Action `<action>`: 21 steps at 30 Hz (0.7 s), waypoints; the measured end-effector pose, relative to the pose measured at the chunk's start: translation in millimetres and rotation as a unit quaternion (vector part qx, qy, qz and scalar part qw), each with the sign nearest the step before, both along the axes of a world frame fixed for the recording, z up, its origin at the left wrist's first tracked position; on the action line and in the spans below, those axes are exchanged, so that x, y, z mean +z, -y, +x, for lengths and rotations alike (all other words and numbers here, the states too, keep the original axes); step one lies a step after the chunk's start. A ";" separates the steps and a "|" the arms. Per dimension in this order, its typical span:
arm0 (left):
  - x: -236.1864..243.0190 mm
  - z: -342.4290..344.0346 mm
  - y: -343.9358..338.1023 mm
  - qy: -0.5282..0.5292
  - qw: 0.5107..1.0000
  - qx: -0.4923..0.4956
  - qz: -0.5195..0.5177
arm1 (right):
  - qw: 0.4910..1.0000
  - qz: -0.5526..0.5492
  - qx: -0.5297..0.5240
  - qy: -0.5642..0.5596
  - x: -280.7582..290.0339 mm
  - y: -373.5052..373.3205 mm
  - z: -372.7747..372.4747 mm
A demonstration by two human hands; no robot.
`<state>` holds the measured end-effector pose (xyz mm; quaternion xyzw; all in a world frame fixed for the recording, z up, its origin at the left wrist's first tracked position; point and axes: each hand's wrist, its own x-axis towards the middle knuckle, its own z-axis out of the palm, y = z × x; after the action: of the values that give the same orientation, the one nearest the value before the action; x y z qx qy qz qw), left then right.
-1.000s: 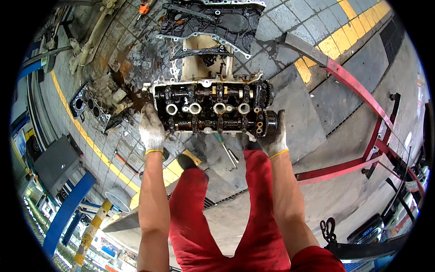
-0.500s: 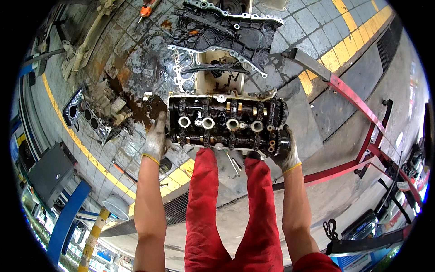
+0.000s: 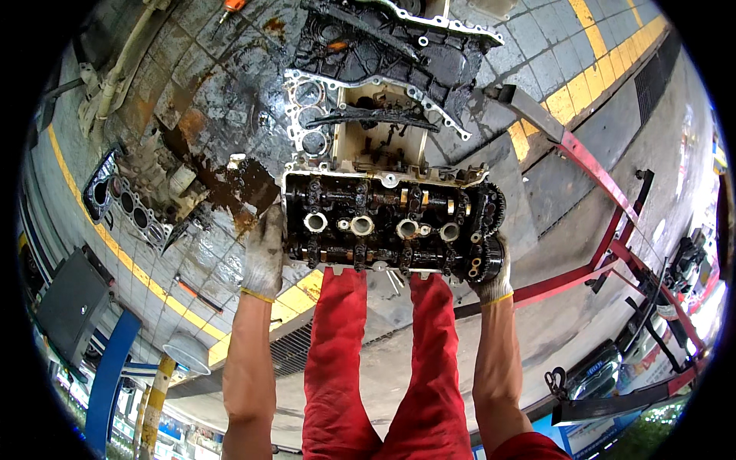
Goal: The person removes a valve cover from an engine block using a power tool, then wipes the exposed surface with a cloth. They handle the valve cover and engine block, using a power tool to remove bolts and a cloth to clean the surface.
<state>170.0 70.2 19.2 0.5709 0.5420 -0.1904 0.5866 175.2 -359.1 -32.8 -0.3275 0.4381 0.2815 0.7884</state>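
With both gloved hands I grip an oily engine cylinder head (image 3: pixel 372 199). My left hand (image 3: pixel 263 253) holds its left end, and my right hand (image 3: pixel 491 268) wraps round the right end beside dark toothed wheels (image 3: pixel 494 215). Beyond it lie a large black oily cover (image 3: pixel 391 57), a light metal gasket (image 3: pixel 307 119) and a pale metal pan (image 3: pixel 406 149) with dark parts inside. The part's underside and some of my fingers are hidden. My red-trousered legs are below it.
An engine block (image 3: pixel 153 195) rests at left on oil-stained tiles, near an orange-handled tool (image 3: pixel 195 291). An orange power tool (image 3: pixel 230 11) lies farther off. Right is a red steel stand (image 3: pixel 598 184). Lower left are a grey box (image 3: pixel 73 295), a funnel (image 3: pixel 186 353) and a blue beam (image 3: pixel 111 383).
The cylinder head and both hands have moved down the view and to the right. More of the gasket and pan now shows beyond it, and the floor items have shifted with the camera.
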 end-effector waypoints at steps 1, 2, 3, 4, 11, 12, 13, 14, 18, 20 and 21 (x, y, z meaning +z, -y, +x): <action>2.3 2.4 0.8 0.010 1.000 -0.003 -0.002 | 0.998 0.025 -0.046 -0.033 1.0 -0.9 -0.6; 0.8 -0.1 0.2 0.023 0.999 -0.018 -0.012 | 0.998 -0.045 0.020 0.025 -2.0 1.5 -6.8; -2.6 -0.3 0.4 0.044 0.999 -0.027 -0.010 | 0.986 -0.114 0.086 0.086 -5.6 1.7 -10.7; -5.4 -1.3 1.0 0.065 0.997 -0.036 -0.008 | 0.964 -0.173 0.153 0.134 -9.6 4.3 -11.3; -0.3 -13.8 7.7 0.040 0.999 -0.024 -0.008 | 0.774 -0.378 0.457 0.222 -5.6 7.9 -7.8; 1.9 -12.6 10.2 0.040 0.999 -0.017 0.000 | 0.753 -0.408 0.469 0.216 -7.0 8.7 -14.6; 3.2 -12.9 11.8 0.040 0.999 -0.010 0.007 | 0.731 -0.435 0.483 0.207 -6.6 11.5 -20.4; 2.0 -16.4 9.8 0.024 1.000 -0.006 0.005 | 0.704 -0.461 0.504 0.192 -7.6 12.4 -27.3; 14.2 -22.6 9.1 0.060 0.997 0.043 -0.010 | 0.919 0.164 -0.356 -0.049 19.9 -11.1 -20.6; 13.3 -37.6 -0.3 0.055 0.998 0.043 -0.007 | 0.769 0.309 -0.544 -0.133 32.9 -12.8 -17.9; 13.0 -42.5 -7.1 0.053 0.998 0.043 -0.007 | 0.672 0.361 -0.622 -0.177 40.5 -13.2 -17.9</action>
<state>127.5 77.3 32.2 0.5521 0.5327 -0.1390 0.6262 157.3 -345.9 7.8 0.3870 0.5364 -0.0853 0.7452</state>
